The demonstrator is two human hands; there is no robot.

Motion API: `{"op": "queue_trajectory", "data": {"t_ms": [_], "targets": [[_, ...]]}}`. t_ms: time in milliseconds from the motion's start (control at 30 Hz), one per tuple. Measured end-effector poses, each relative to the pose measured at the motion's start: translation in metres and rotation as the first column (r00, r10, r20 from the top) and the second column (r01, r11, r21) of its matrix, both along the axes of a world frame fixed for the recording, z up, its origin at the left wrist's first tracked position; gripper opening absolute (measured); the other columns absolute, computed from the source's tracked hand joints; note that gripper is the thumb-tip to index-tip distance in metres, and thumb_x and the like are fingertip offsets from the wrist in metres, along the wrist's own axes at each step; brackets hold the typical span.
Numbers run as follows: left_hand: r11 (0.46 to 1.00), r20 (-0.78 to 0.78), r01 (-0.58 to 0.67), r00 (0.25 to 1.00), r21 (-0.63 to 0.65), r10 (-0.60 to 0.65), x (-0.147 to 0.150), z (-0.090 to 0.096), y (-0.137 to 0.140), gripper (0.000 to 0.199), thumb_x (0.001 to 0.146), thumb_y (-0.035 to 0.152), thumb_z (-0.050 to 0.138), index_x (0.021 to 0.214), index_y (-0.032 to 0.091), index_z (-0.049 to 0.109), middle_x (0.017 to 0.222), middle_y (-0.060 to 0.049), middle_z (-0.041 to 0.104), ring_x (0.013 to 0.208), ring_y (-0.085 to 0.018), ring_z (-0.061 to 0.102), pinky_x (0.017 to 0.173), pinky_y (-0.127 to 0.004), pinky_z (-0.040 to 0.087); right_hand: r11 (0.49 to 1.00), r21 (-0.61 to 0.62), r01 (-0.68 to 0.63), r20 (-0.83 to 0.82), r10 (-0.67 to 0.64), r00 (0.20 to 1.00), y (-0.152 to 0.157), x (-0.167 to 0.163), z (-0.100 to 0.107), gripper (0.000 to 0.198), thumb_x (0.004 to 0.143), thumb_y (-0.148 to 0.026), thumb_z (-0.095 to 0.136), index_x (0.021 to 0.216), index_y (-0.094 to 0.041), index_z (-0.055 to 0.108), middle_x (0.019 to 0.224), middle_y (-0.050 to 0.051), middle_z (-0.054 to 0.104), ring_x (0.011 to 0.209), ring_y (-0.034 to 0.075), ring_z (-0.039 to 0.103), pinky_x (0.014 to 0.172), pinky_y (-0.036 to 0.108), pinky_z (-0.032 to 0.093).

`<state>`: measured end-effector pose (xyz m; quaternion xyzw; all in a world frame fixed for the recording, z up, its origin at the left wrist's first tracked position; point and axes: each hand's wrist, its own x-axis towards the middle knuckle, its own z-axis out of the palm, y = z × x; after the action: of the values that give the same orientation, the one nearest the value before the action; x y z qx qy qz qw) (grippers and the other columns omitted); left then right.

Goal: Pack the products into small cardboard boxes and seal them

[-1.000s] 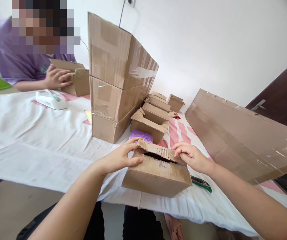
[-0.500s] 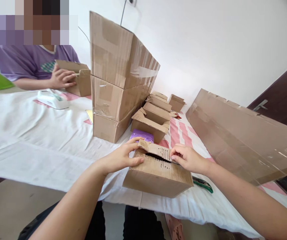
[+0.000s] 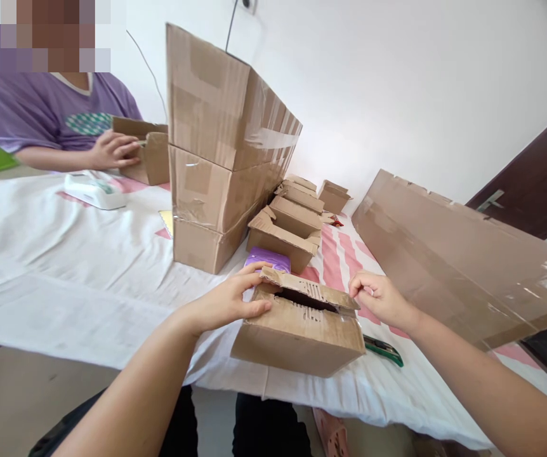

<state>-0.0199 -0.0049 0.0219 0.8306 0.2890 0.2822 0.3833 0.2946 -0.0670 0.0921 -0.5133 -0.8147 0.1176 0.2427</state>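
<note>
A small brown cardboard box sits at the table's near edge, its top flap partly raised over a dark slot. Torn, ridged patches show on both sides of that slot. My left hand grips the box's left end, thumb on top and fingers over the far side. Just off the flap's right end is my right hand, its fingers curled in a pinch; what they hold, if anything, is hidden. A green utility knife lies beside the box on the right. Behind the box is a purple packet.
Three taped cartons are stacked left of centre. Open boxes line up beyond the packet. A large cardboard panel stands at right. Across the table, a person in purple handles another box, near a white tape dispenser.
My right hand has moved right, away from the flap's edge. The flap stands a little higher and the slot is wider. My left hand keeps its place on the box.
</note>
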Motion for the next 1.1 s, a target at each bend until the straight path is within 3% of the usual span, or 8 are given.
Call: {"op": "queue_trajectory", "data": {"t_ms": [233,400,533,900,1100], "targets": [[1.000,-0.018,-0.023,1.000,-0.012,0.022,0.000,0.001,-0.002,0.037,0.083,0.052,0.055,0.103,0.022,0.064,0.146,-0.007,0.041,0.136,-0.030,0.039,0.113,-0.042,0.034,0.985,-0.173,0.007,0.091,0.009,0.996,-0.009,-0.010,-0.004,0.020,0.080,-0.011,0.047,0.083,-0.019,0.065,0.084,0.004,0.068,0.074,0.015,0.061,0.062,0.026,0.046],[0.999,-0.027,-0.028,0.999,-0.021,0.027,0.001,0.000,-0.002,0.035,0.083,0.051,0.055,0.101,0.022,0.063,0.149,-0.006,0.038,0.136,-0.030,0.038,0.113,-0.041,0.033,0.976,-0.213,0.049,0.097,-0.028,0.995,-0.005,-0.013,-0.010,0.015,0.083,-0.015,0.053,0.091,-0.019,0.065,0.080,0.002,0.065,0.067,0.013,0.057,0.060,0.025,0.046],[1.000,-0.020,-0.020,1.000,-0.010,0.019,0.001,0.001,-0.001,0.036,0.083,0.051,0.055,0.103,0.022,0.062,0.146,-0.006,0.041,0.135,-0.029,0.040,0.113,-0.040,0.034,0.975,-0.216,0.048,0.080,-0.031,0.996,-0.004,-0.013,-0.016,0.022,0.083,-0.016,0.055,0.103,-0.019,0.064,0.075,-0.001,0.057,0.062,0.012,0.053,0.059,0.025,0.045],[1.000,-0.012,0.008,1.000,-0.019,-0.008,0.002,0.003,-0.001,0.038,0.084,0.050,0.054,0.108,0.022,0.061,0.144,-0.007,0.041,0.133,-0.028,0.041,0.113,-0.041,0.033,0.955,-0.281,0.094,0.051,-0.083,0.995,-0.003,-0.018,-0.019,0.019,0.079,-0.010,0.053,0.093,-0.019,0.062,0.072,-0.003,0.054,0.063,0.011,0.052,0.060,0.025,0.044],[0.999,-0.013,0.001,1.000,-0.033,-0.002,0.001,0.001,0.000,0.038,0.084,0.049,0.054,0.109,0.021,0.061,0.145,-0.008,0.038,0.134,-0.027,0.039,0.114,-0.041,0.031,0.955,-0.283,0.087,0.038,-0.080,0.996,-0.004,-0.019,-0.021,0.030,0.079,-0.008,0.053,0.106,-0.019,0.061,0.083,0.000,0.056,0.072,0.013,0.054,0.069,0.028,0.046]]}}
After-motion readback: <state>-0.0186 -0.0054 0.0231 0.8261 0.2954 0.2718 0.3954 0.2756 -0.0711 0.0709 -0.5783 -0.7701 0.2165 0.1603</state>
